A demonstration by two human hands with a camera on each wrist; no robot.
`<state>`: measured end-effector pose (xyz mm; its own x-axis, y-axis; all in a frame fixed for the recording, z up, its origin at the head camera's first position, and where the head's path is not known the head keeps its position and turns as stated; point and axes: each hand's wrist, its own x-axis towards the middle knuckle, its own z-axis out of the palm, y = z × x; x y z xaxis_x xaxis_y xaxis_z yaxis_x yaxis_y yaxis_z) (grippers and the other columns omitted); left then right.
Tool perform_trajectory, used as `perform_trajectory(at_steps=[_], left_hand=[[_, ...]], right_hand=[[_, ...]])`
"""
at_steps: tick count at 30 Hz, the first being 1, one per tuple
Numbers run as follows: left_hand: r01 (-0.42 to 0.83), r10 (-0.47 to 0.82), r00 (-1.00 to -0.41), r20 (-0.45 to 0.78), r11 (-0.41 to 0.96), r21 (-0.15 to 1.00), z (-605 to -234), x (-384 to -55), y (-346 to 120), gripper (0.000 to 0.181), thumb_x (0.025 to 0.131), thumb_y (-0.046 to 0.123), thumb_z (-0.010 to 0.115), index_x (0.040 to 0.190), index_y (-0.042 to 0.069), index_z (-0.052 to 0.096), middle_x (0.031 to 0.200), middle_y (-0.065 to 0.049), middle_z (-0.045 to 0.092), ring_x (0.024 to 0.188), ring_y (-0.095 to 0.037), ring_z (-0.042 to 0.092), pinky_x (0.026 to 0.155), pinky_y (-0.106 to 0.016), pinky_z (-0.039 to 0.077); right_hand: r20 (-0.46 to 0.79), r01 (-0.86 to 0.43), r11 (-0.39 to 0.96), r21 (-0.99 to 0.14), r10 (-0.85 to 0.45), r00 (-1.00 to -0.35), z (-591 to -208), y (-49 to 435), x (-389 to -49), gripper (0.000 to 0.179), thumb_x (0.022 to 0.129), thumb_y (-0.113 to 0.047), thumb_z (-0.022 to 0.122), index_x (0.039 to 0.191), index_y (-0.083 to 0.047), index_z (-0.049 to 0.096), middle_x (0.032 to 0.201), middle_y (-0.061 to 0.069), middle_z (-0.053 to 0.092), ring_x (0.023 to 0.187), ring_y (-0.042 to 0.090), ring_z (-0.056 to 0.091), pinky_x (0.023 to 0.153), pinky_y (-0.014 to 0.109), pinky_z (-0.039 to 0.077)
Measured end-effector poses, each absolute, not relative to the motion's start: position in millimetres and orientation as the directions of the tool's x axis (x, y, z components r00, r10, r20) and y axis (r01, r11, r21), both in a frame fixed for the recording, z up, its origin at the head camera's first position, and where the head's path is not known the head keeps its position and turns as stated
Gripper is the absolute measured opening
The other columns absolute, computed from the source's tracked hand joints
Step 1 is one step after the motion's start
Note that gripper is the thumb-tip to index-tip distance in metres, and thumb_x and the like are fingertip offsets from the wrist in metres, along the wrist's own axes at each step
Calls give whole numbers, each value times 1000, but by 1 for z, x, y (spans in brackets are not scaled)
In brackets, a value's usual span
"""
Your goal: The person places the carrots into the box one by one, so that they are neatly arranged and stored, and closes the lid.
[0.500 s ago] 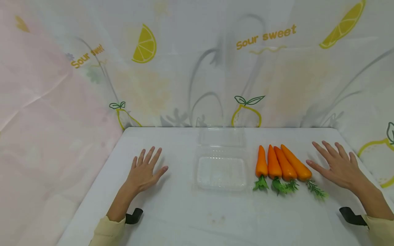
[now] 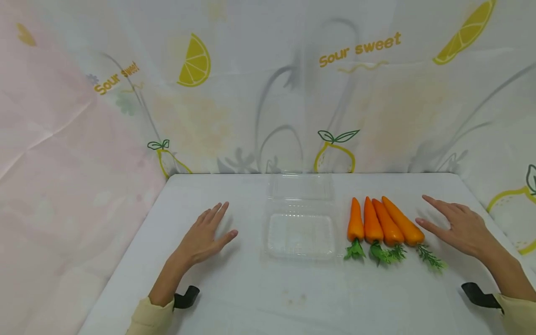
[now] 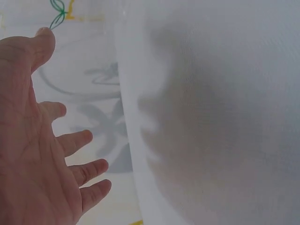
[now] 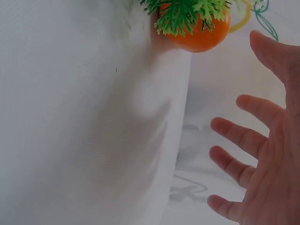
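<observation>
Several orange carrots (image 2: 389, 223) with green leafy tops lie side by side on the white table, tips pointing away from me. To their left stands a clear plastic box (image 2: 300, 236), its hinged lid (image 2: 299, 187) laid back toward the wall. My left hand (image 2: 204, 237) hovers over the table left of the box, fingers extended and holding nothing. Just right of the carrots is my right hand (image 2: 465, 230), also free of any object, its thumb and index finger pointing toward the nearest one. In the right wrist view, a carrot's rounded end (image 4: 201, 40) shows beyond the thumb.
A printed cloth wall (image 2: 268, 83) with lemon drawings rises right behind the table's back edge. Pink cloth (image 2: 63, 186) hangs along the left side. Each wrist carries a black mount (image 2: 186, 297) jutting inward above the white tabletop (image 2: 268, 298).
My left hand has shifted slightly right toward the box and turned more on its side. My right hand has rolled, its fingers closer together. The carrots and box stay put.
</observation>
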<state>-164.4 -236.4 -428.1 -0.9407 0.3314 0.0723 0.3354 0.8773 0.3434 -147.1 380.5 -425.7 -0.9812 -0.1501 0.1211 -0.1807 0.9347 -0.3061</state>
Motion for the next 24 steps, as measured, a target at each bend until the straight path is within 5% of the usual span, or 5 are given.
perform_trajectory(at_steps=[15, 24], left_hand=[[327, 349, -936, 44, 820, 470, -428, -160, -213, 82, 90, 72, 49, 158, 33, 22, 159, -3, 29, 142, -30, 29, 103, -63, 35], [318, 378, -926, -13, 796, 515, -432, -159, -200, 82, 89, 74, 48, 157, 38, 21, 159, 2, 28, 143, -28, 29, 107, -60, 32]], right_hand=[[48, -176, 895, -410, -171, -984, -420, 370, -146, 73, 91, -43, 69, 146, -2, 43, 122, 35, 55, 109, 51, 46, 81, 71, 38], [77, -224, 866, -447, -212, -974, -421, 368, -144, 63, 91, -36, 71, 140, -3, 52, 115, 25, 63, 102, 42, 55, 72, 55, 47]])
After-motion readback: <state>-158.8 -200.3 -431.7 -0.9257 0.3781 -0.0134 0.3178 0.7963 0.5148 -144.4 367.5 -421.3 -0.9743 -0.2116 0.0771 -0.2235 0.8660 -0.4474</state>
